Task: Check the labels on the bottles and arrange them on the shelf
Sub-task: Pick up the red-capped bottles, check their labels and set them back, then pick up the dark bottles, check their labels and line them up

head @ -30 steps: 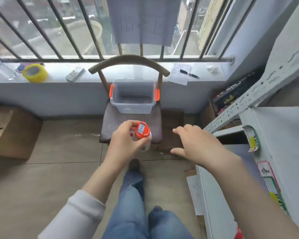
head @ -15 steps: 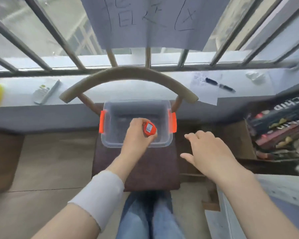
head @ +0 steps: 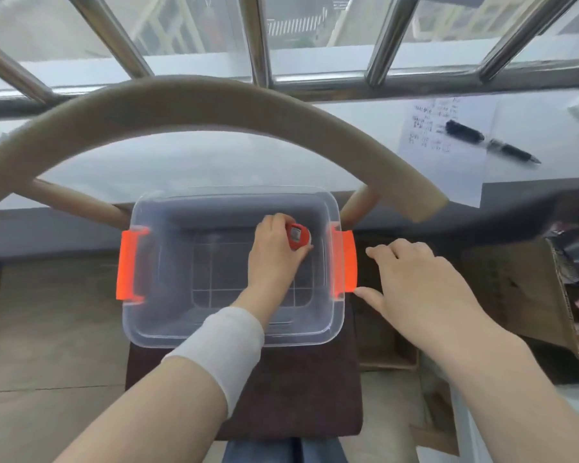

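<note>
The fingers [head: 274, 224] of your left hand [head: 274, 262] are curled round a small red-capped bottle [head: 297, 237], thumb pressed against its near side, so that hand is grasping the one task item in view. The bottle sits low inside the clear plastic bin [head: 234, 340], toward its far right corner; whether its base touches the bin floor is hidden by your hand. A small white label on the red cap faces up at you, but the print is too blurred to read. Your right hand [head: 425, 290] is relaxed and holds nothing, with fingers loosely spread and the thumb tip just beside the bin's right orange latch [head: 344, 262]. The bin rests on the dark seat of the chair [head: 281, 399], below the window sill, where a sheet of paper [head: 448, 155] and a pen [head: 492, 146] lie. No other bottle shows in the bin, and no shelf with arranged bottles is in sight, so you look early in the job or between bottles. At best this bottle's label is checked. Carrying it to the shelf and setting it in place is left, and the view alone does not say whether you are lifting it out or setting it down.
</note>
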Motion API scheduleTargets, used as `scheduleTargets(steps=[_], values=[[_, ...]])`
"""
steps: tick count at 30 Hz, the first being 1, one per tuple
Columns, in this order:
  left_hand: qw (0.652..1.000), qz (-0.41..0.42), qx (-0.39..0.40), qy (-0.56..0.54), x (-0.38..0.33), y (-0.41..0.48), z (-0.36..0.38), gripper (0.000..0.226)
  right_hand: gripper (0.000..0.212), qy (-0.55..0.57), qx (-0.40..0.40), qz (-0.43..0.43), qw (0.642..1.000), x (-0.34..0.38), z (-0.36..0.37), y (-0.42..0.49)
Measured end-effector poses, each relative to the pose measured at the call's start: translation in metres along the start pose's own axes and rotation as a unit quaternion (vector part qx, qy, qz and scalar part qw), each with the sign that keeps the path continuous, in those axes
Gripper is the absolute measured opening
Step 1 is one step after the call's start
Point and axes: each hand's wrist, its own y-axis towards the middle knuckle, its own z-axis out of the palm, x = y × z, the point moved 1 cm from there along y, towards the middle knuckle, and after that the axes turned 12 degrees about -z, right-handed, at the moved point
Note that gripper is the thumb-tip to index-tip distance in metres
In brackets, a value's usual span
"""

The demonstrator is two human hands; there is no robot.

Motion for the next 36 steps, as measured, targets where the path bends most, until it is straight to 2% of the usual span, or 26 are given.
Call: scheduleTargets(steps=[7, 11, 13, 16, 20, 26, 36], values=[[0.999, -0.026, 0.026, -0.003, -0.008, -0.012, -0.009, 0.063, 0.054, 0.018, -0.003, 0.012, 1.000, -0.002, 0.000, -0.009], [0.991, 0.026, 0.012, 0.132, -0.019, -0.042, -0.054, 0.052, 0.053, 0.032, 0.010, 0.031, 0.999, 0.007, -0.012, -0.031], [0.969, 0.076, 0.029, 0.234, -0.028, -0.067, -0.085, 0.047, 0.053, 0.041, 0.014, 0.041, 0.998, 0.017, -0.023, -0.053], [0.918, 0.132, 0.100, 0.360, -0.046, -0.118, -0.128, 0.047, 0.053, 0.048, 0.014, 0.063, 0.997, 0.037, -0.038, -0.098], [0.847, 0.202, 0.179, 0.458, -0.064, -0.196, -0.168, 0.048, 0.053, 0.064, 0.005, 0.113, 0.992, 0.072, -0.047, -0.174], [0.790, 0.357, 0.165, 0.471, -0.067, -0.315, -0.194, 0.042, 0.054, 0.124, -0.045, 0.233, 0.964, 0.134, -0.026, -0.308], [0.678, 0.514, 0.220, 0.478, -0.076, -0.548, -0.174, 0.047, 0.053, 0.215, -0.114, 0.414, 0.877, 0.219, 0.047, -0.554]])
